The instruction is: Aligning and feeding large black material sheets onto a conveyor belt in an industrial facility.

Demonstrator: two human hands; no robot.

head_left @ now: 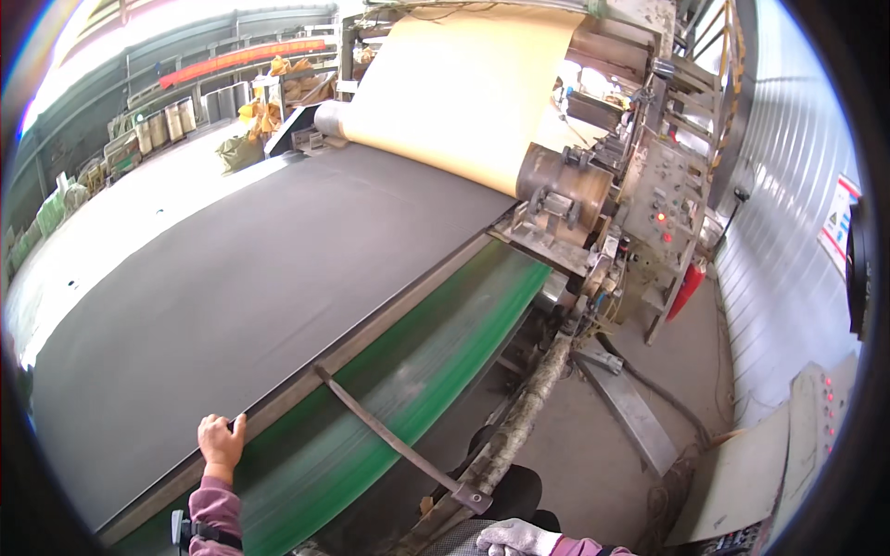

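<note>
My bare left hand (pixel 221 447) is at the near edge of a wide dark grey sheet (pixel 269 250), its fingers bent over the edge and the thumb on the near side. Along that edge runs a narrow rail (pixel 301 378). On the near side of the rail lies a green belt (pixel 464 315), crossed by a metal bar (pixel 389 435). Low in the view, my right hand (pixel 519 535) in a whitish glove rests by my lap, apart from the sheet. Its fingers are loosely extended and partly cut off by the lower edge; nothing shows in them.
A yellowish sheet (pixel 464 83) comes down to a roller (pixel 565 185) at the far end. Beyond it on the right stands a control panel (pixel 663 199) with red lights. A metal plate (pixel 630 412) and a dark hose (pixel 663 394) lie on the floor, near a cabinet (pixel 742 482).
</note>
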